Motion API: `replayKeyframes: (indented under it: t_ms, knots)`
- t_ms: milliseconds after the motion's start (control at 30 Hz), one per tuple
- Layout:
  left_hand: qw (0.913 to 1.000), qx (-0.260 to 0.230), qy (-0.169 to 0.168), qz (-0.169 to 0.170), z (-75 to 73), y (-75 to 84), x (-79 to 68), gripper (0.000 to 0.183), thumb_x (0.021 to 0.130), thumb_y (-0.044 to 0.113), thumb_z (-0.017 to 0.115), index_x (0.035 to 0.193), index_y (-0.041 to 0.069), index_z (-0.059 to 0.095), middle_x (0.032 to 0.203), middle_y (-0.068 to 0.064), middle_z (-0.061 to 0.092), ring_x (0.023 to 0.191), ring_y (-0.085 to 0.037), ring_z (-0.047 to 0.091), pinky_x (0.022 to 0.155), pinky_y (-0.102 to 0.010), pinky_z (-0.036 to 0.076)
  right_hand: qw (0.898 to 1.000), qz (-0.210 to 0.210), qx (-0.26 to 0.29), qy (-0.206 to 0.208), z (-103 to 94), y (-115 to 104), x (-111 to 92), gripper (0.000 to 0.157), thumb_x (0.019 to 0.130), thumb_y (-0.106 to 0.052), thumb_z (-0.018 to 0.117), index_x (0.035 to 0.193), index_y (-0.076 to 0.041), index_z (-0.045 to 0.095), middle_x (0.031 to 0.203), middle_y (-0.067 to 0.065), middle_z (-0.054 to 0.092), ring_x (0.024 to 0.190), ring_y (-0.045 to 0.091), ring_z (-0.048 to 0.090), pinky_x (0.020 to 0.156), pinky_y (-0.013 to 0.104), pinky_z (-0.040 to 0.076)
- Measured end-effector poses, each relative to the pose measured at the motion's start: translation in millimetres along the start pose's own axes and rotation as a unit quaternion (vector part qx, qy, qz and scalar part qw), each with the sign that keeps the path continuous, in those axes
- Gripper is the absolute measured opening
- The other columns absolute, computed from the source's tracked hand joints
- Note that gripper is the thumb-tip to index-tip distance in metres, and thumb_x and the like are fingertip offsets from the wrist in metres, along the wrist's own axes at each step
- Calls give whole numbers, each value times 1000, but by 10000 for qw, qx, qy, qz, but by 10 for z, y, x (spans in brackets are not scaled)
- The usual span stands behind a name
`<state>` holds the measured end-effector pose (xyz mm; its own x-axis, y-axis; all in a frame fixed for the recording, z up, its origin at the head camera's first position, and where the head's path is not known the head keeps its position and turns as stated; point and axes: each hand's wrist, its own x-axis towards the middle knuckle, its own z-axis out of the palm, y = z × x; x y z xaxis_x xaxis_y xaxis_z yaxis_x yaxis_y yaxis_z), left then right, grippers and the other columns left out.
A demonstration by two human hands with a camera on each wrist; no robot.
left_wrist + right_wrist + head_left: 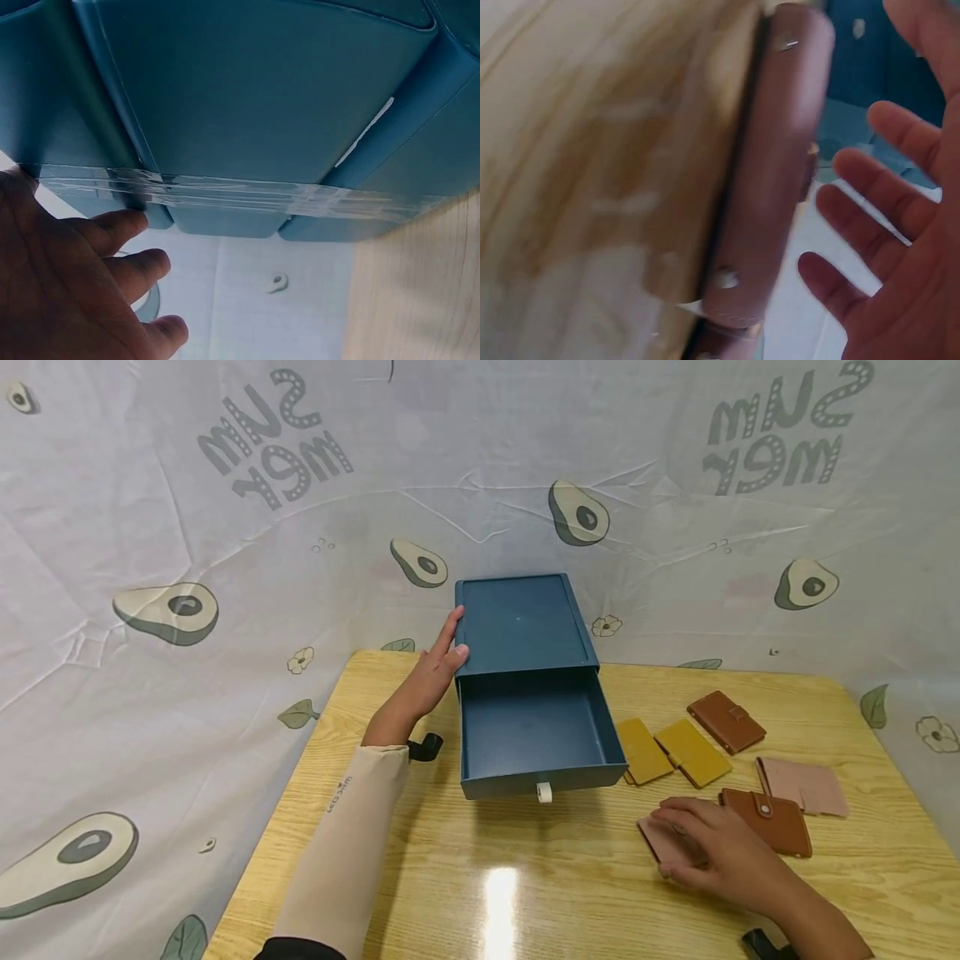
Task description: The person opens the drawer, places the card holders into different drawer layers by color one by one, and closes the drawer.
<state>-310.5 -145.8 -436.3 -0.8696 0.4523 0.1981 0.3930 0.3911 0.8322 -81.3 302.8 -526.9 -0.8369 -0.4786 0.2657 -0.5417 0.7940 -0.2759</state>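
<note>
A dark blue storage box [517, 622] stands at the middle back, its front drawer [532, 727] pulled out and bare inside, with a white pull tab [544, 792]. My left hand [423, 685] rests against the box's left side, fingers extended. Clear tape [247, 193] runs across the blue box in the left wrist view. Over a small pink leather-look wallet [658, 840] hovers my right hand [720, 856], its fingers loosely bent and partly hiding it. In the right wrist view a pinkish-brown spine with metal studs [772, 165] lies apart from the spread fingers.
Right of the drawer lie a yellow wallet [701, 756] spread flat, a brown one [727, 722], another brown one with a snap [783, 831], and a pink one [817, 787]. An avocado-print cloth [480, 443] hangs behind the wooden table [427, 877].
</note>
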Motion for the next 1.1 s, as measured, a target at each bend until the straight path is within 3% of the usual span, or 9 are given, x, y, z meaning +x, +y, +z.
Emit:
replayKeyframes:
  t_ms: [267, 600, 900, 1100]
  knots:
    - [10000, -45, 35, -61, 15, 22, -5, 93, 98, 91, 27, 174, 45, -1, 181, 9, -4, 168, -28, 2, 127, -64, -18, 9990, -407, -179, -80, 87, 189, -12, 73, 82, -57, 91, 146, -31, 67, 151, 2, 61, 136, 23, 55, 103, 51, 38]
    - [10000, -71, 31, -24, 29, 20, 24, 90, 102, 86, 27, 174, 42, -2, 181, 7, -5, 168, -27, 1, 127, -63, -19, 9981, -550, -119, -269, 95, 349, 17, 78, 82, -61, 89, 149, -29, 65, 154, 3, 58, 137, 23, 52, 100, 59, 38]
    - [9999, -133, -19, 6, 42, 19, 44, 75, 113, 62, 30, 175, 36, -3, 182, 2, -7, 168, -29, -1, 126, -63, -21, 9971, -660, -130, -349, 93, 413, 25, 79, 84, -61, 88, 151, -29, 63, 155, 2, 57, 136, 26, 55, 99, 59, 39]
    - [9999, -142, 41, 3, 49, 19, 48, 82, 107, 77, 28, 174, 41, -3, 181, 6, -6, 168, -27, 0, 126, -64, -19, 9968, -673, -113, -418, 93, 447, 39, 77, 85, -61, 87, 152, -31, 62, 154, 1, 57, 134, 27, 57, 95, 65, 46]
